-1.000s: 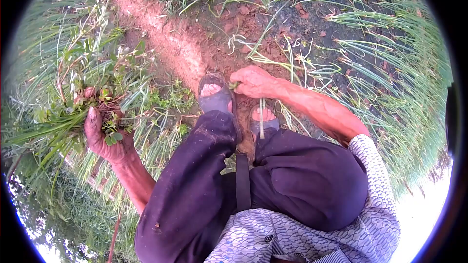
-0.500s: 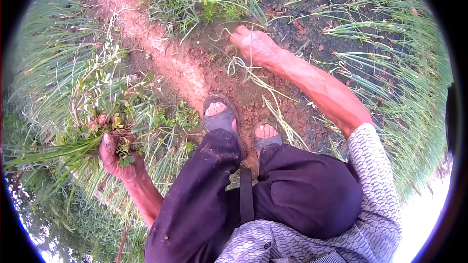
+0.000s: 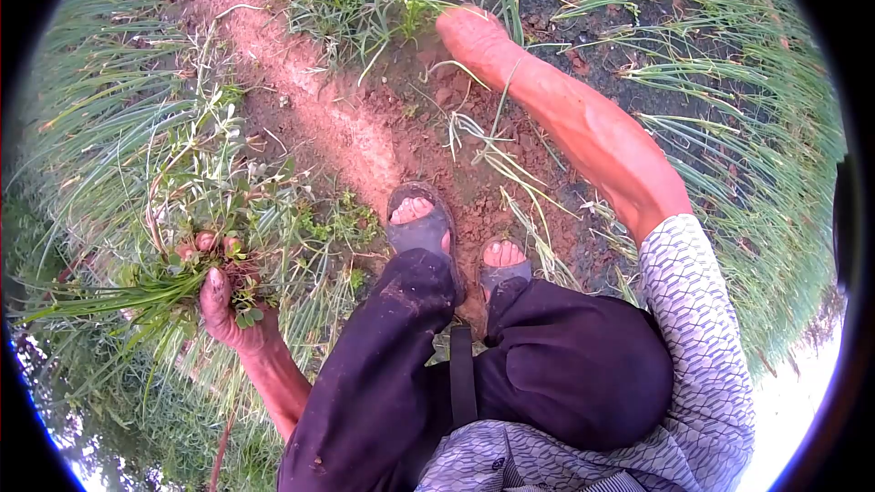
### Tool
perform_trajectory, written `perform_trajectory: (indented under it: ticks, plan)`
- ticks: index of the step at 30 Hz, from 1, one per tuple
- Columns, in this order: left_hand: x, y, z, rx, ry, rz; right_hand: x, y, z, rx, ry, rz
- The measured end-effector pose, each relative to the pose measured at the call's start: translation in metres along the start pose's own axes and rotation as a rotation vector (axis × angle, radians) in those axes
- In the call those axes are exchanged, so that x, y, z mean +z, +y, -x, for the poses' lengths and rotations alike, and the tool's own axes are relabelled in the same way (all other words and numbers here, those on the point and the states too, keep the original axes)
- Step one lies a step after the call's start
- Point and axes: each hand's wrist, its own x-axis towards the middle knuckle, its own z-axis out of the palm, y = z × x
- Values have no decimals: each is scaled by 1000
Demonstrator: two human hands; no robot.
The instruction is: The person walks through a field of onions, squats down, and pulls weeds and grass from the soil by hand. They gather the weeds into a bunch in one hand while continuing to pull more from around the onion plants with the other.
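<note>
My left hand (image 3: 221,305) is closed around a bunch of pulled weeds (image 3: 150,296), with grass blades, small round leaves and roots sticking out between the fingers and thumb. At the top, my right hand (image 3: 472,36) reaches down to the edge of a clump of green weeds and grass (image 3: 351,5). Its fingertips are hidden from me, so what they touch or hold does not show. Long pale green stalks (image 3: 492,150) lie loose on the soil below that hand.
Rows of thin-leaved, onion-like plants (image 3: 729,82) grow on the right, and similar plants (image 3: 100,118) on the left. A strip of reddish bare soil (image 3: 301,82) runs between them. My sandalled feet (image 3: 421,223) stand on the soil, close to low weeds (image 3: 337,223).
My right hand has moved up and farther out, toward the weed clump. The left hand keeps its bunch and has shifted only slightly in view.
</note>
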Motion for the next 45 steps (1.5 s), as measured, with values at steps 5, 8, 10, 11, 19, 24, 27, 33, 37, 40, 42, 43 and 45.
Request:
perform_trajectory:
  ticks: [5, 8, 10, 11, 19, 24, 27, 33, 37, 40, 42, 43, 45]
  plan:
    - [1, 0, -2, -2, -6, 4, -8, 6, -6, -23, 45, -36]
    - [2, -3, -2, 13, 7, 2, -7, 18, -14, -199, -120, 202]
    - [3, -5, -3, 43, 19, 4, -6, 20, -15, -207, -168, 212]
    - [1, -5, -3, 34, 3, 11, -13, 15, -11, -140, -150, 124]
    - [-7, -3, -2, -19, 0, -10, 17, 5, -1, 57, 207, -231]
    - [-3, -4, -5, -6, 19, -20, 20, -8, -2, 120, 285, -273]
    - [8, -4, -6, 18, 28, -37, 14, -10, -10, 55, 220, -181]
    - [6, 1, -9, -25, -10, 6, 15, -11, -19, 37, 178, -245]
    - [3, 2, -9, -11, -31, 25, 24, -13, -22, 28, 189, -237]
    - [-5, 3, -8, 6, 2, 22, 25, -17, -17, 75, 222, -268]
    - [-10, 6, -6, 17, 50, -2, 23, -17, -16, 66, 265, -255]
    - [-18, 6, -5, 35, 55, -2, 23, -19, -16, 62, 286, -250]
    - [-33, 5, -5, 75, 64, 0, 25, -20, -17, 103, 300, -285]
